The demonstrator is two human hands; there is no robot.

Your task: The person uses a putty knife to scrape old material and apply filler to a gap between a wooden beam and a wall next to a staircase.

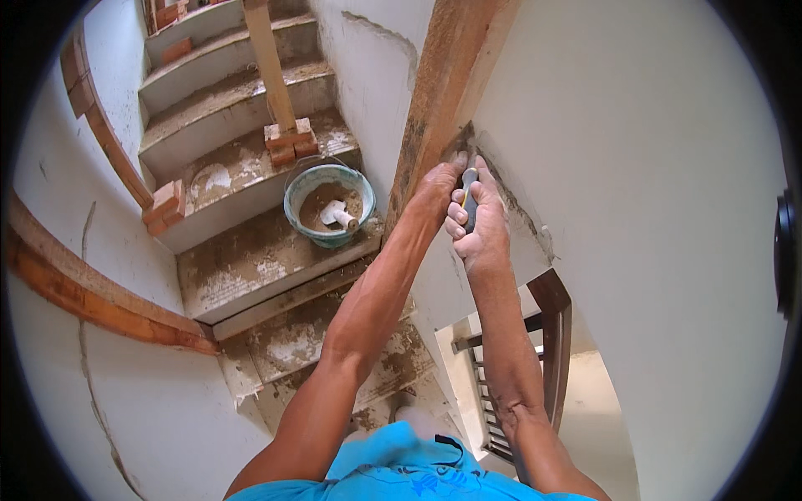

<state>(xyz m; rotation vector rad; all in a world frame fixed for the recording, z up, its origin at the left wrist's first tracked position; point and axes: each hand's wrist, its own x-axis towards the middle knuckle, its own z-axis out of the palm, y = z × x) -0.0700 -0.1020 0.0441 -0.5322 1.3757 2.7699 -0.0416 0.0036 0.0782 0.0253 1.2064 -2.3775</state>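
Note:
My right hand [483, 230] grips a dark grey tool handle with yellow trim [469, 196]; the tool's working end is hard to make out. Just to its left, my left hand [441, 182] is raised with its fingers bent at the tool's far end, against the edge of an upright wooden board [441, 100]; what those fingers hold is unclear. Both hands are at a rough, dark chipped groove [520, 210] where the board meets the white wall [635, 167].
Dusty curved stairs [242, 259] rise to the left, bearing a green bucket [301, 209] with sandy material and a white trowel-like tool, a timber post [271, 67] on bricks [281, 154], and more bricks [163, 213]. Curved timber strips [100, 292] line the left wall. A dark railing [553, 309] is below right.

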